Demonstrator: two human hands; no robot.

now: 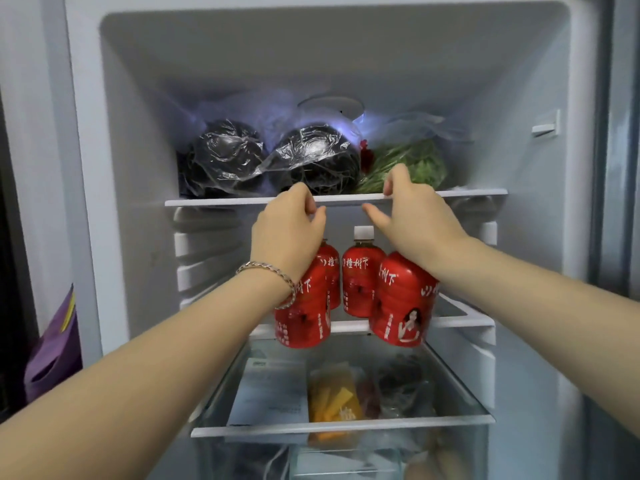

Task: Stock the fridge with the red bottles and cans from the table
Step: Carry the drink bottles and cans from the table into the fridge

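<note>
Four red bottles [403, 299] stand on the middle shelf [460, 320] of the open fridge [138, 168], in two rows of two. The front pair sits right at the shelf's front edge, the back pair just behind and between them. Only the back-right one shows its white cap [363, 232]; both arms hide the other tops.

Left hand [287, 223]: raised to the front edge of the top shelf [214, 201], near its middle. Fingers curl at the edge, thumb under it, so the grip is clamped on the top shelf. A chain bracelet [273, 275] hangs on the wrist, in front of the front-left bottle.

Right hand [412, 216]: just beside the left, at the same edge. Fingers lie over the top of the edge, the thumb reaches out beneath; grip clamped on the top shelf too. The forearm crosses the front-right bottle's top.

Top shelf load: two dark bundles [225, 157] in clear film at the left and middle, bagged greens [412, 164] toward the right rear corner.

Under the bottles, the glass lower shelf [346, 427] shows a printed sheet [270, 393], a yellow pack [332, 400] and a dark pack [401, 379]; whether they lie on it or below it, cannot tell. A purple bag [52, 351] hangs outside the fridge, left.
</note>
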